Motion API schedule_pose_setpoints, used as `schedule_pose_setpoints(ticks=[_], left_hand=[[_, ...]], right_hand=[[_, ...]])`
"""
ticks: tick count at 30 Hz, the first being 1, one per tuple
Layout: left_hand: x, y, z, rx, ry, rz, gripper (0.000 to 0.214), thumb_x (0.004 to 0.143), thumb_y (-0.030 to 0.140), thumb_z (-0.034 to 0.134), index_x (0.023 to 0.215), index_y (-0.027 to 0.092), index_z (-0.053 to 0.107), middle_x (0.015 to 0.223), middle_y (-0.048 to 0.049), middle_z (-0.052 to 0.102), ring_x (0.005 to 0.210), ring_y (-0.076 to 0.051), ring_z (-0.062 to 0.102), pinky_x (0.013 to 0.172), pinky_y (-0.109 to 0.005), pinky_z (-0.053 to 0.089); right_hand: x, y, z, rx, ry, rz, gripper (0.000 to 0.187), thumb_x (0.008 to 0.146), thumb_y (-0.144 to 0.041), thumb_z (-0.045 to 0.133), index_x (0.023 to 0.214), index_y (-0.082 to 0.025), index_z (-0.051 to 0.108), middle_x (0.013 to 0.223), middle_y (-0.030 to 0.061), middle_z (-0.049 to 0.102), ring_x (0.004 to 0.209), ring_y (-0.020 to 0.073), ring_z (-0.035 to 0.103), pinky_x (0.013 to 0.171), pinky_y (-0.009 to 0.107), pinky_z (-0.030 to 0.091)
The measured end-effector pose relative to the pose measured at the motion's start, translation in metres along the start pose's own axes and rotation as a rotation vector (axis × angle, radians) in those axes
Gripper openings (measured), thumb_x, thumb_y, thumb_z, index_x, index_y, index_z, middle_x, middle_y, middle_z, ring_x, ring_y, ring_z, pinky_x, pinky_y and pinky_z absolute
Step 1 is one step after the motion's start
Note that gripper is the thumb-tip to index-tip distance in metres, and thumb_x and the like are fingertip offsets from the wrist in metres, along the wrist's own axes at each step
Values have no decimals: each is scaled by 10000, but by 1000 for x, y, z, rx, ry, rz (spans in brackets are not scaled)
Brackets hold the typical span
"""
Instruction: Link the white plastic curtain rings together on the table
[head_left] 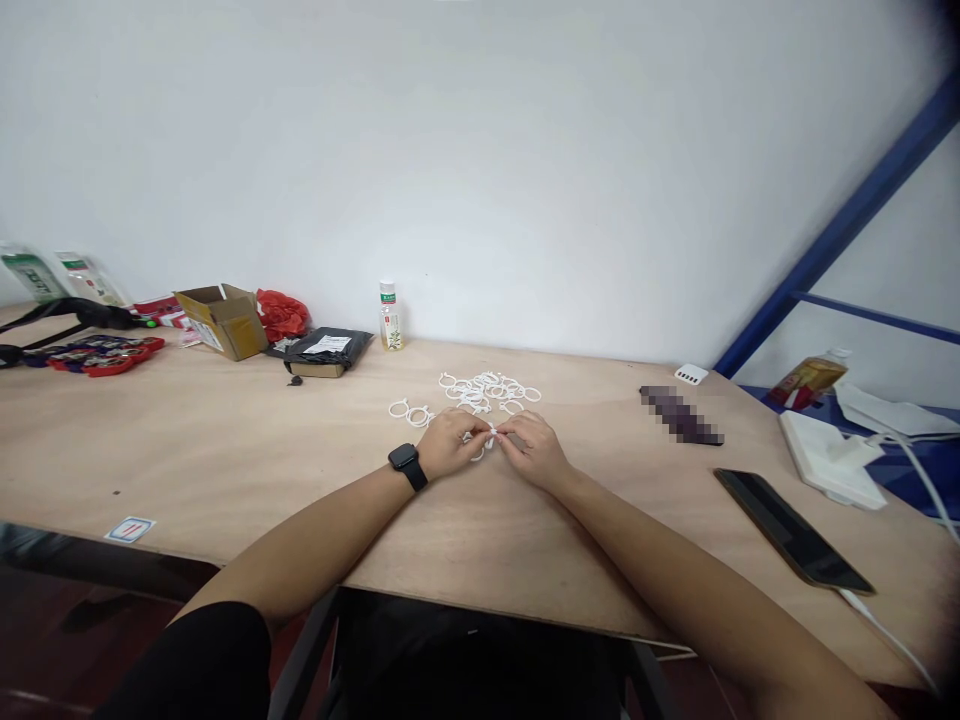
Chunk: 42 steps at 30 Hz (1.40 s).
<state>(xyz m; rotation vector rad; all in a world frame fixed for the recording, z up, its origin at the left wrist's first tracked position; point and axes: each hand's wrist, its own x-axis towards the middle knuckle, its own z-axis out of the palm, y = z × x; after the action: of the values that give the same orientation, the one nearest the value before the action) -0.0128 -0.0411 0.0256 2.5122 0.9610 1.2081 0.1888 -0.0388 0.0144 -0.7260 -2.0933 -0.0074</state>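
Head view: left hand (452, 443) and right hand (538, 450) meet fingertip to fingertip above the table (337, 440); each appears to pinch one small white piece (492, 434), thumb against bent forefinger, the other fingers curled in; the piece sits right between the two sets of fingertips, mostly covered by them; part of a white ring (478, 456) shows just below the left fingertips; cannot tell whether ring and piece are joined.

Just beyond both hands, a loose pile (491, 382) of like rings, some overlapping, small tabs on several; a few more lie just beyond and left of the left hand, nearest the watch (404, 458) on that wrist.

Step in hand, as I judge it: close two-handed fingertip work on the piece, one side gripped by each hand; whether it is being pressed, parted or turned, too small to tell; the next move seems to call for one hand holding firm while the other works finely, and for keeping the ring in reach of the left fingers; a slip would likely drop the piece near the pile.

Farther off: bottle (390, 325) well beyond the left hand; phone (795, 532) well to the right of the right hand.
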Motion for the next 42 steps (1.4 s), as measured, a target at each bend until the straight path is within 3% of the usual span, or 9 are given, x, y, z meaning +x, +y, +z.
schedule_pose_setpoints(ticks=[23,28,35,38,42], left_hand=[[-1,-5,3,85,-7,70,239,941,335,512,831,188,666,777,-37,710,756,-162,631,830,-339,431],[1,-6,0,99,28,60,212,943,328,516,877,194,666,819,-37,709,800,-165,633,833,-341,436],[3,-24,-4,140,73,33,112,882,277,590,856,202,669,1050,-62,701,1002,-203,630,902,-381,460],[2,-26,-4,141,-3,-7,115,881,274,581,861,202,669,1025,-47,719,978,-193,651,938,-393,451],[1,-21,-2,160,-151,-18,157,892,312,563,916,211,681,936,-26,739,899,-180,670,996,-402,403]], right_hand=[[1,-3,1,-19,-28,20,130,907,-228,538,825,-218,638,736,28,660,747,185,586,768,364,428],[1,2,2,-42,-34,52,130,928,-269,543,902,-222,662,823,40,701,798,194,611,791,367,438],[-2,27,0,-223,-230,253,318,900,-276,558,1209,-222,616,1206,84,650,1147,256,547,980,429,405],[-6,36,0,-312,-372,371,405,893,-292,560,1290,-213,575,1372,101,545,1268,282,464,1045,460,353],[-8,38,2,-337,-487,440,343,922,-310,517,1244,-235,608,1376,81,548,1269,277,467,1051,462,330]])
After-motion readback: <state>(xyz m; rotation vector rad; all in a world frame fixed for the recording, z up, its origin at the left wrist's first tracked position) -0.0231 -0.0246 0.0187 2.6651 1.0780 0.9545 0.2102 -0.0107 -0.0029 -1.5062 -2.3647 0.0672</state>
